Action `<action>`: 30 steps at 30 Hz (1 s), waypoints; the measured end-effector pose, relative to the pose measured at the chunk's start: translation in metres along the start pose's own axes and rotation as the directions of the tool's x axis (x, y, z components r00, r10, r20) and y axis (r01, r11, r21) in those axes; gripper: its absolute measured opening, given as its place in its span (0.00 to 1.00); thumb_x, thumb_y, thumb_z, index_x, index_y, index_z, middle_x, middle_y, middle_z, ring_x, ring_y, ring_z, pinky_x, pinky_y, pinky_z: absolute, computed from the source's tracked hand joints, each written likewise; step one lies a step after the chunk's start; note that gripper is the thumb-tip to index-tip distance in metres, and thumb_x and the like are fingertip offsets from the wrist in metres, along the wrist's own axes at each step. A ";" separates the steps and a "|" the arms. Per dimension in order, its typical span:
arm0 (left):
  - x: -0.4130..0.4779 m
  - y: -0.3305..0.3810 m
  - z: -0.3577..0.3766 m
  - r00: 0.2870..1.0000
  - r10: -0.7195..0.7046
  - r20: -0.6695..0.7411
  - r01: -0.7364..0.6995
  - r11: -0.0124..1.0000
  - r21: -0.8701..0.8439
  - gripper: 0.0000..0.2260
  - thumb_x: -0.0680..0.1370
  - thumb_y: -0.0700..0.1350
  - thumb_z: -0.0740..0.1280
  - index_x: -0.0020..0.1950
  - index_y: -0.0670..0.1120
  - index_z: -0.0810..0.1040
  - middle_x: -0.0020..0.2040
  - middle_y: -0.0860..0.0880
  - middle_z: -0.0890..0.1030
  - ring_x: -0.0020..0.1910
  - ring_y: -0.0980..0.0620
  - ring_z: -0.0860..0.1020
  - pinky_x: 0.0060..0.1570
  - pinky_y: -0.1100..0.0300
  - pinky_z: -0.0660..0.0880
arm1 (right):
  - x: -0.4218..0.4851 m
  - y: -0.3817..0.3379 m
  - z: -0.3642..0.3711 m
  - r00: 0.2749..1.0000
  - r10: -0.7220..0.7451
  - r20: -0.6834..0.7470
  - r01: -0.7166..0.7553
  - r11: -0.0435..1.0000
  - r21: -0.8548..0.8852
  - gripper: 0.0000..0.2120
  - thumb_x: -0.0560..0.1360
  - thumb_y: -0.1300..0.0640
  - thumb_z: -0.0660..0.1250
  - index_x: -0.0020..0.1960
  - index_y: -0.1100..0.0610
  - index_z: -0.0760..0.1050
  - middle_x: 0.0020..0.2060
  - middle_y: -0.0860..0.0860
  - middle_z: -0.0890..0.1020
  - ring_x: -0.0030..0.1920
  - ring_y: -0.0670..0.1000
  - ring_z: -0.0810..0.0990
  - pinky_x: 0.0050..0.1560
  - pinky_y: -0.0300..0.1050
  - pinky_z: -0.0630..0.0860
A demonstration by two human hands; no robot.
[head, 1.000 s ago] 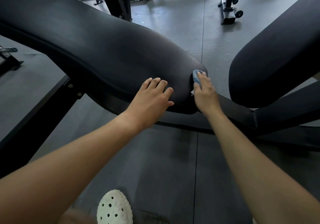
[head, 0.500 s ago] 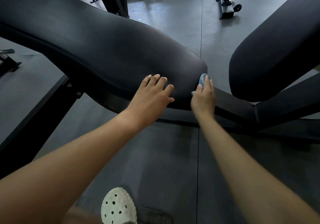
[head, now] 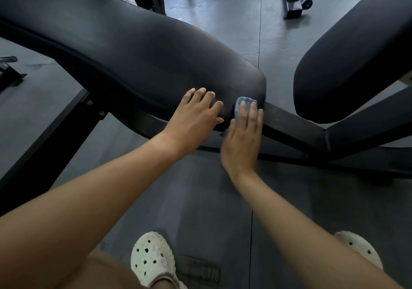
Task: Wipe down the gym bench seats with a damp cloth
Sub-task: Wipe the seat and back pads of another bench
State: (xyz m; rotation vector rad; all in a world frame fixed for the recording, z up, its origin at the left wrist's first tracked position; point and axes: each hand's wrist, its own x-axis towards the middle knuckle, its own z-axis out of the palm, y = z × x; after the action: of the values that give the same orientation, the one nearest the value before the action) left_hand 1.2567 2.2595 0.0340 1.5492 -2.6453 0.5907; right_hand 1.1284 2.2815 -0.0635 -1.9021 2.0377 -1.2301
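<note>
A long black padded bench pad (head: 124,50) runs from the upper left to its rounded end near the middle. My left hand (head: 196,112) rests flat on the near side of that end, fingers straight. My right hand (head: 244,132) presses a small blue cloth (head: 242,102) against the pad's near end face with straight fingers; most of the cloth is hidden under the fingers. A second black pad (head: 347,65) stands at the right, across a gap.
A black steel frame beam (head: 296,130) joins the two pads below my right hand. Another frame leg (head: 44,146) slopes down at the left. More gym equipment with small wheels (head: 294,1) stands behind on the grey floor. My white clogs (head: 151,259) are below.
My right hand has slid the cloth from the pad's tip to the left and down along the end face, closer to my left hand. The left hand has stayed in place.
</note>
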 end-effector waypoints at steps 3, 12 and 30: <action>0.000 0.000 -0.003 1.000 0.003 0.009 -0.003 1.000 -0.006 0.19 0.84 0.54 0.62 0.69 0.44 0.75 0.72 0.40 0.73 0.74 0.37 0.68 0.75 0.41 0.63 | 0.003 0.013 -0.001 0.987 -0.155 0.048 0.156 0.987 -0.025 0.26 0.86 0.54 0.50 0.82 0.62 0.55 0.81 0.60 0.58 0.81 0.60 0.53 0.80 0.56 0.54; -0.008 -0.001 -0.014 1.000 -0.024 0.001 0.024 1.000 -0.015 0.19 0.83 0.55 0.63 0.70 0.46 0.75 0.73 0.43 0.73 0.76 0.41 0.68 0.76 0.42 0.62 | 0.024 0.068 -0.020 0.968 0.183 0.174 -0.222 0.944 0.245 0.24 0.87 0.47 0.47 0.81 0.52 0.57 0.79 0.54 0.63 0.78 0.57 0.62 0.77 0.60 0.61; -0.014 -0.013 -0.018 1.000 0.002 -0.018 -0.002 1.000 -0.012 0.19 0.82 0.55 0.64 0.69 0.47 0.75 0.70 0.45 0.74 0.73 0.42 0.70 0.73 0.42 0.65 | 0.029 0.014 -0.010 0.740 0.670 0.053 -0.579 0.596 0.557 0.20 0.87 0.53 0.49 0.75 0.49 0.70 0.58 0.54 0.76 0.46 0.40 0.74 0.54 0.40 0.74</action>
State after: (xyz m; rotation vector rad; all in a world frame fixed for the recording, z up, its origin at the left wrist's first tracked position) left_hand 1.2716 2.2711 0.0516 1.5314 -2.6328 0.5848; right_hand 1.1055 2.2602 -0.0521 -0.7261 1.8634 -1.5371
